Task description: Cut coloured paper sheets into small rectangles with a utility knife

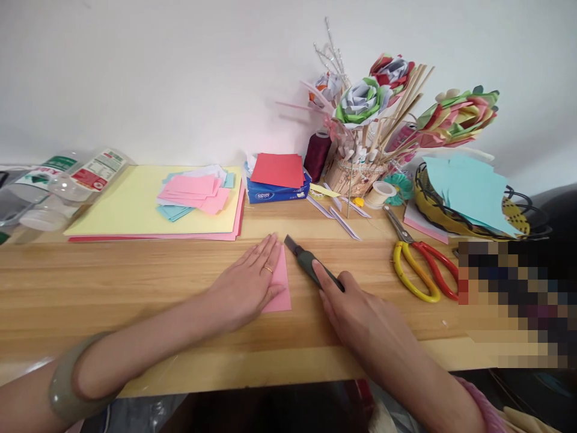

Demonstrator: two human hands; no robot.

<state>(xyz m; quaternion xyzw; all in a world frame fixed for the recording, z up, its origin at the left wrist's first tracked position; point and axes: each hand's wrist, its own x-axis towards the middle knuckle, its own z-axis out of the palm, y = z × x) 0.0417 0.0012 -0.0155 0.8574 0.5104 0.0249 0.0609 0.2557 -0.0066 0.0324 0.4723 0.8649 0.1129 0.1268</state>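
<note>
My left hand lies flat on a pink piece of paper, its fingers stretched out over the left part of it. A ring is on one finger and a bangle circles the forearm. My right hand is closed around a dark green utility knife, index finger along the handle. The blade, pointing up and left, is just right of the paper's far corner; whether it touches the table cannot be made out. How the paper lies under my left palm is hidden.
Behind my hands are yellow paper sheets topped by pink slips, and a blue box bearing red paper. Scissors lie right, near a basket of turquoise paper. Bottles lie left; paper flowers stand behind.
</note>
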